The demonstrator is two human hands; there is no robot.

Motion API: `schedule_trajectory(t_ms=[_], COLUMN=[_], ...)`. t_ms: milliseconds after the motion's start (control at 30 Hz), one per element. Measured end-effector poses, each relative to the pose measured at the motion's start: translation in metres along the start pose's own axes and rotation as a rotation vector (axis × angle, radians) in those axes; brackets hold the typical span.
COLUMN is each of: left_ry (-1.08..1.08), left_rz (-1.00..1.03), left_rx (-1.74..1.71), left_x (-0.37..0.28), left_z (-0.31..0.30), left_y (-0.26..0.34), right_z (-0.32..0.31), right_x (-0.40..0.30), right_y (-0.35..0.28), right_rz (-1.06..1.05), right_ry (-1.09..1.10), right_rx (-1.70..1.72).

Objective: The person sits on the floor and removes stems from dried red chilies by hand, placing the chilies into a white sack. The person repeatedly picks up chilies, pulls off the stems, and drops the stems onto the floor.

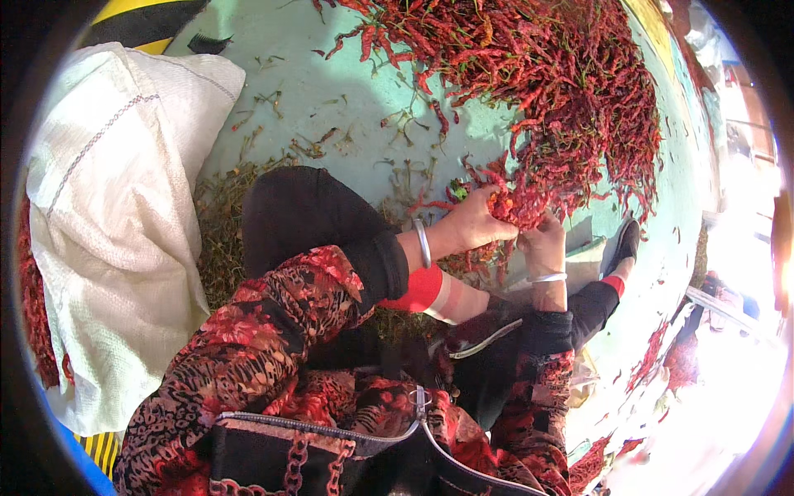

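Just beyond the bent knee, my left hand (481, 220) grips a bunch of dried red chili peppers (518, 204) between thumb and fingers. Close against it on the right, my right hand (544, 239) has its fingers curled at the lower edge of the same bunch; what its fingertips pinch is hidden. Each wrist wears a silver-coloured bangle. A large heap of red chili peppers (558, 80) with green stems spreads over the pale green floor from the top to just past both hands. More peppers hang or lie below the hands.
A white woven sack (118, 217) bulges at the left. Plucked stems (223, 248) are piled beside it, and loose ones (313, 146) are scattered on the floor. My outstretched foot in a dark shoe (623, 245) rests right of the hands. Further chili peppers (589, 465) lie at lower right.
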State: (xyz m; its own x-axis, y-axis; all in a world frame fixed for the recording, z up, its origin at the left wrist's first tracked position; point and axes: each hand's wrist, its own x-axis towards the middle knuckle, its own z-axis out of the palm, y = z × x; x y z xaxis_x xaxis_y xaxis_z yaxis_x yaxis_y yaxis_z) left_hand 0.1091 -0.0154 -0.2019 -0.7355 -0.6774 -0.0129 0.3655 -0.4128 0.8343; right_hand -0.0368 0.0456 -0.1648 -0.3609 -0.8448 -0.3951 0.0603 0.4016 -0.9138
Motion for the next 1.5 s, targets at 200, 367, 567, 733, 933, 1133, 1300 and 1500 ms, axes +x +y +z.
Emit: schedule_trajectory(t_ms=[200,367,567,733,933,1133,1300,1500], left_ry=[-0.123,-0.079,0.052,-0.076,0.071,0.359,0.529,0.522], left_rz=[-0.127,-0.118,-0.252,-0.298,-0.211,-0.013,0.128,0.113], left_rx=[0.112,-0.071,-0.039,0.044,-0.37,-0.488,-0.435,-0.31], left_x=[-0.005,-0.002,-0.001,-0.009,-0.015,0.001,0.011,0.021], left_z=[0.006,0.006,0.005,0.013,0.004,-0.016,-0.053,-0.045], left_y=[0.008,0.002,-0.009,-0.014,0.01,0.028,0.06,0.051], right_z=[-0.007,-0.021,-0.013,-0.024,-0.016,-0.056,-0.028,-0.017], right_x=[-0.024,-0.016,0.002,0.025,-0.015,-0.039,0.012,0.081], right_y=[0.003,0.003,0.031,0.058,0.03,0.041,0.025,0.047], right_rz=[0.057,0.012,-0.826,-0.28,-0.564,-0.277,-0.253,-0.322], right_ry=[-0.082,-0.015,0.225,0.545,0.391,0.085,0.176,0.251], right_rx=[0.332,0.217,-0.989,-1.126,-0.759,-1.15,-0.861,-1.117])
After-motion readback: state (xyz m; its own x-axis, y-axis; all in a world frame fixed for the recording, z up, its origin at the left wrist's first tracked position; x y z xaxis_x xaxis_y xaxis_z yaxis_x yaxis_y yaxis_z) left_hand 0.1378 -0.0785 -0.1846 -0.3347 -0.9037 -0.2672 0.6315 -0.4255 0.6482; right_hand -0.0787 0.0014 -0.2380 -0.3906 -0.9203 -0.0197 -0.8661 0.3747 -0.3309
